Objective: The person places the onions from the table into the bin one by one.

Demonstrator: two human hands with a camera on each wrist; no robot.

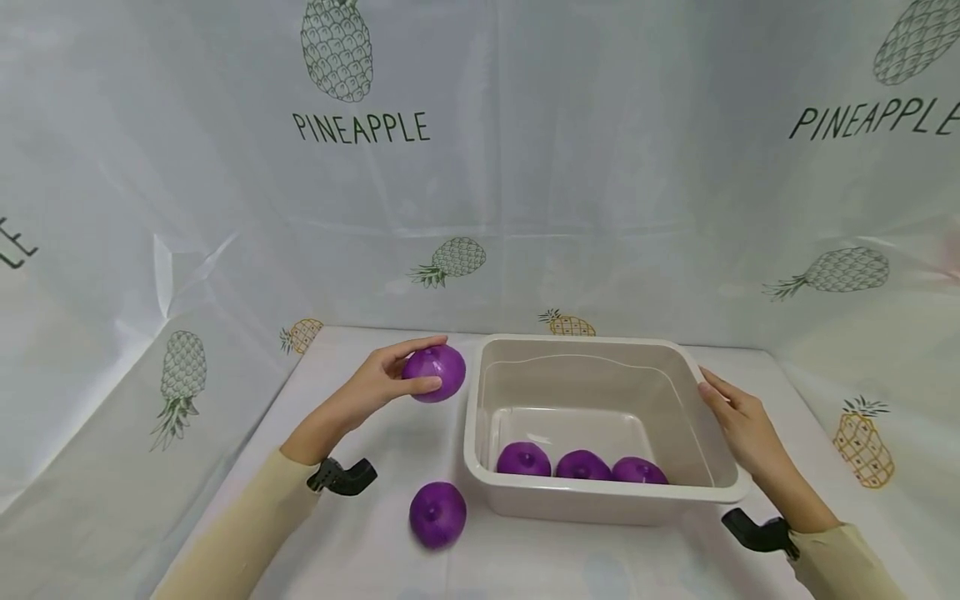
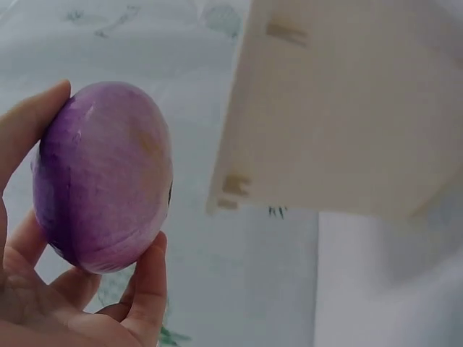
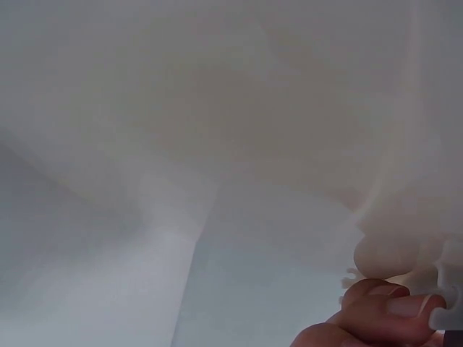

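The bin (image 1: 570, 500) looks like moulded plastic, smooth with a low sheen — its floor catches a small highlight; the held purple ball (image 1: 435, 371) is smooth and glossy, its skin faintly streaked up close; the printed sheet (image 1: 562, 167) behind has a shiny, film-like finish, creased in places — the bench (image 1: 352, 542) looks smooth, the sleeves (image 1: 251, 525) matt cloth, the black wrist mounts (image 1: 342, 477) plastic

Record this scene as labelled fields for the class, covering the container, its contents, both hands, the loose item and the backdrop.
Container: beige, rectangular, plastic-looking tub
Inside: three glossy, round purple objects visible
Left hand: grips a similar purple object
Right hand: holds the tub's right rim
Loose item: another round purple object on the white-covered table
Backdrop: white sheet printed with pineapples
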